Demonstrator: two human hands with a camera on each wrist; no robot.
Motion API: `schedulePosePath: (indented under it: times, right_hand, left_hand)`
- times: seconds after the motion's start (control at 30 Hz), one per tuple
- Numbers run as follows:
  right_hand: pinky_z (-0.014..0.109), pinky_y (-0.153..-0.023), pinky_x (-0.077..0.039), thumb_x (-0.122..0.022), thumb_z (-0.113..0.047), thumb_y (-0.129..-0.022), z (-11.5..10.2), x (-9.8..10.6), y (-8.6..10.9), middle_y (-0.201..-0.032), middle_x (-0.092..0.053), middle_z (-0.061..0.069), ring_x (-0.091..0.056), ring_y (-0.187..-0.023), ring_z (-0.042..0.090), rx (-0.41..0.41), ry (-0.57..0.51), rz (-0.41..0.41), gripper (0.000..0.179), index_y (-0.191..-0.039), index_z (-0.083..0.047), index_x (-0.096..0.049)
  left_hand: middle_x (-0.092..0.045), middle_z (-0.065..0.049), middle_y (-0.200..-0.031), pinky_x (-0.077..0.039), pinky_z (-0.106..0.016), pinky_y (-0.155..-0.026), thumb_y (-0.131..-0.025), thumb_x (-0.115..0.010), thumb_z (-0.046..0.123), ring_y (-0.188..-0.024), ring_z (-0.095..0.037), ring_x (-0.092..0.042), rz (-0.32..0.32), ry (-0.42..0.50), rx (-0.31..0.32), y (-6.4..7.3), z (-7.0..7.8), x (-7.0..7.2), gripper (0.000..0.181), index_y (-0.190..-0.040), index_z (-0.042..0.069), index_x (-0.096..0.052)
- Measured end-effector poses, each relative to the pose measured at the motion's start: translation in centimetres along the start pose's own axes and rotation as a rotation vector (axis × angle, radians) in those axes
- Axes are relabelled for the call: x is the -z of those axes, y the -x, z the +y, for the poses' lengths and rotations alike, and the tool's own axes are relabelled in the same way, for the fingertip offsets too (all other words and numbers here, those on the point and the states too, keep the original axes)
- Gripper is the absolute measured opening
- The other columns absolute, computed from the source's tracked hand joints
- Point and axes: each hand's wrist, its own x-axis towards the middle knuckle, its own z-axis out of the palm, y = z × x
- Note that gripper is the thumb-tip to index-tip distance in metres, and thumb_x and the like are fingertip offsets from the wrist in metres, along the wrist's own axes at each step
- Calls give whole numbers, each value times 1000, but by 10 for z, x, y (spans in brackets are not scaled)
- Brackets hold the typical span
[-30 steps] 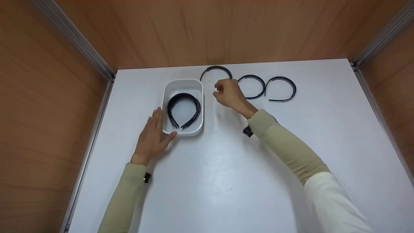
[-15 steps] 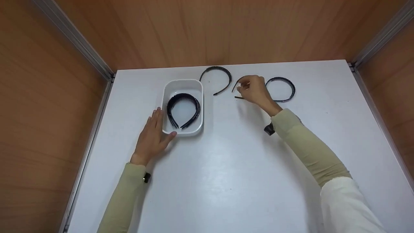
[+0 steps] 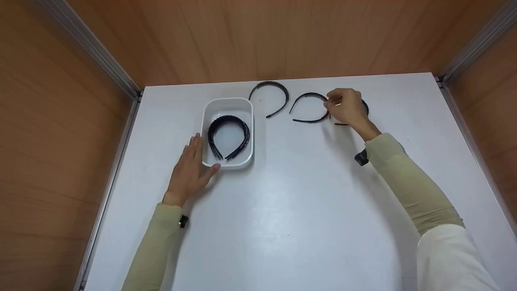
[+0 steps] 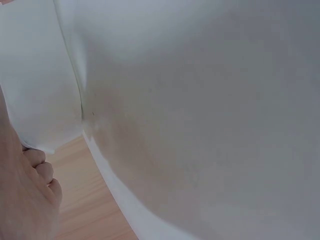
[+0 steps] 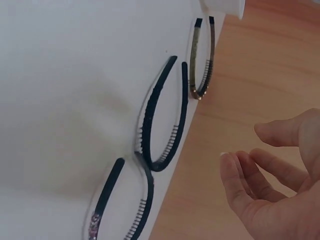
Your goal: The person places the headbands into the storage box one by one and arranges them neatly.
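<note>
My left hand [image 3: 186, 171] rests with straight fingers along the left side of a white plastic tub [image 3: 228, 104], its thumb at the front corner. Several black toothed headbands [image 3: 245, 137] lie stacked in the tub. Over the rightmost headband [image 3: 366, 108] hovers my right hand [image 3: 346, 107], partly hiding it. The right wrist view shows this hand [image 5: 267, 185] loosely bent, thumb and fingertips apart, holding nothing. Just left of it lies a middle headband [image 3: 310, 94]. A third headband [image 3: 287, 95] sits beside the tub; its ends look brownish gold [image 5: 195, 55] in the right wrist view.
The white tabletop [image 3: 278, 210] ends at a wooden back panel [image 3: 282, 40]. Wooden side panels with metal edge strips stand left and right. The loose headbands lie in a row near the table's back edge.
My right hand has moved rightward along the row, from beside the first loose headband, past the middle one, to the rightmost. The left hand, tub and headbands have stayed put.
</note>
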Motion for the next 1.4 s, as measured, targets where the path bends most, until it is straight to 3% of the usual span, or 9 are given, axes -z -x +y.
schedulePosePath:
  times: [0.47,0.73,0.8,0.9,1.0,1.07,1.4]
  right_hand:
    - [6,-67,-45,-70,-11,-100,42,49,13,-114,-75,26,-73,-104,36,-47,46,81,28,-122,5,-76]
    - [6,-67,-44,-71,-17,-100,66,59,18,-119,-74,28,-73,-108,39,-109,73,97,33,-125,5,-75]
    - [7,-67,-44,-72,-16,-99,73,60,19,-117,-74,28,-74,-104,36,-120,84,108,33,-123,5,-76]
    - [9,-69,-43,-73,-16,-97,84,60,20,-115,-75,28,-73,-93,21,-138,92,116,32,-122,5,-76]
    - [13,-72,-44,-73,-15,-96,92,59,19,-113,-76,27,-65,-83,4,-160,98,126,32,-121,5,-76]
    - [16,-74,-44,-72,-14,-96,97,58,18,-112,-75,27,-61,-81,0,-181,95,127,32,-122,5,-76]
    - [26,-80,-47,-68,-17,-100,112,51,17,-120,-70,25,-66,-104,28,-306,82,61,40,-133,6,-70]
  left_hand:
    - [-10,-16,-180,-10,-45,-138,-105,-57,59,-168,-32,-10,-23,20,17,1,2,5,99,-171,1,-10]
    - [-11,-17,-180,-12,-44,-138,-105,-57,59,-167,-31,-11,-17,0,16,0,1,4,100,-171,1,-9]
    - [-11,-17,-180,-12,-43,-138,-105,-56,60,-167,-31,-11,-20,-4,19,0,2,3,100,-171,1,-9]
    - [-11,-17,-180,-12,-43,-138,-105,-56,60,-167,-31,-12,-23,-5,20,0,2,2,100,-171,1,-9]
    - [-11,-17,-180,-12,-43,-138,-105,-57,60,-167,-32,-12,-21,-7,21,0,2,3,101,-171,1,-9]
    - [-11,-17,-180,-12,-43,-138,-105,-58,60,-167,-32,-12,-18,-7,21,-1,2,3,101,-171,1,-9]
    - [-11,-16,-180,-12,-46,-138,-104,-58,61,-167,-33,-12,-4,19,13,0,1,1,102,-171,1,-11]
